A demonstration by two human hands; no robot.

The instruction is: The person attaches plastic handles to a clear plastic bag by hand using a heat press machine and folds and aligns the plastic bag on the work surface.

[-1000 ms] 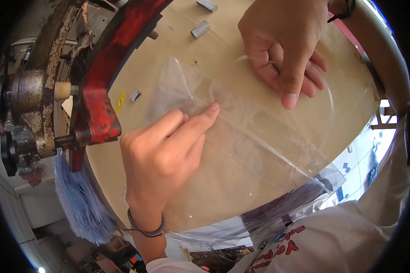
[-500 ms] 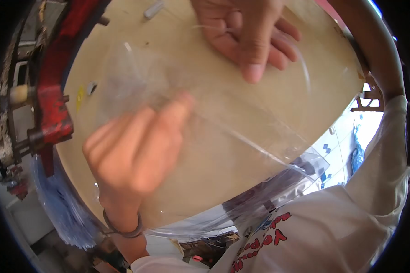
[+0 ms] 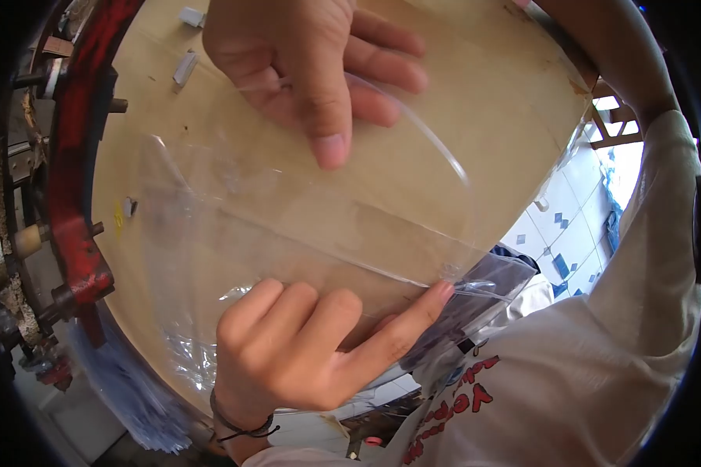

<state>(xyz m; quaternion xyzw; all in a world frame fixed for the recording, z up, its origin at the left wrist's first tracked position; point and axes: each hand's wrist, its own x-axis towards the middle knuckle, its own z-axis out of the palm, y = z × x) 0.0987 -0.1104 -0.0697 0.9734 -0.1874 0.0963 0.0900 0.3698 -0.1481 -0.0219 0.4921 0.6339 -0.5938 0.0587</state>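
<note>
A clear plastic sheet or bag lies over the tan table, a long fold line running across it. My left hand rests on its near side, index finger stretched out and its tip touching the fold near the right end. The other fingers of that hand are bent, with no grip on the plastic visible. Above the sheet, my right hand is loosely curled, thumb extended. A thin clear plastic strip passes through its fingers and arcs down toward the sheet's right side, close to the left fingertip.
A red metal machine arm borders the tan table on the left. Below it hangs a stack of clear plastic. Small grey scraps lie on the tabletop. Dark-looking plastic overhangs the edge by my shirt.
My left hand has slid right and nearer to my body, its index finger now extended along the fold. The right hand has shifted left in view with the strip.
</note>
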